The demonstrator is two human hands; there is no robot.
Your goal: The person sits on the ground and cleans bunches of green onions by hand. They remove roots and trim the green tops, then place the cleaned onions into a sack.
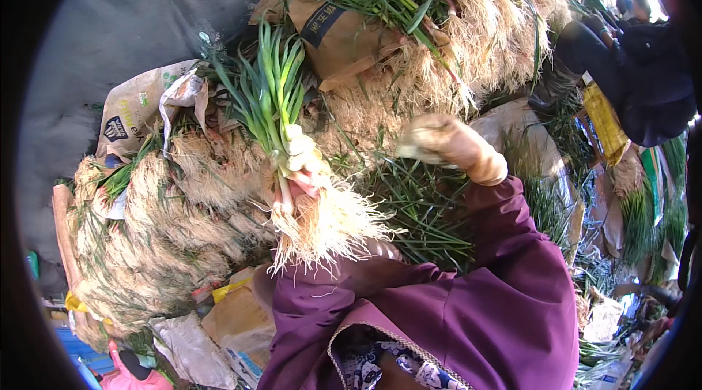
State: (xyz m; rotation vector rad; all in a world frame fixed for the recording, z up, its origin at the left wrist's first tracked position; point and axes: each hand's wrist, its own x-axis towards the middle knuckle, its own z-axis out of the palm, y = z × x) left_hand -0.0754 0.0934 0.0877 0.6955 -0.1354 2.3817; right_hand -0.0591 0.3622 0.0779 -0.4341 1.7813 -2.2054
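Observation:
My left hand [302,154], in a pale glove, is closed round a bunch of spring onions [276,97]. Their green leaves point up and away, and a thick tuft of whitish roots hangs below the fist over my purple sleeve. Off to the right my right hand [439,140], also gloved, is raised apart from the bunch. Motion smears its fingers, so whether it is open or closed does not show. Loose green leaves [424,207] lie beneath and between both hands.
Stacked onions with roots outward [161,236] fill the left. More rooty bundles [468,39] lie beyond, beside a brown paper bag [344,35]. Another printed bag [131,108] stands at left. A person in dark clothes [654,75] is far right; pink clothing [135,375] shows lower left.

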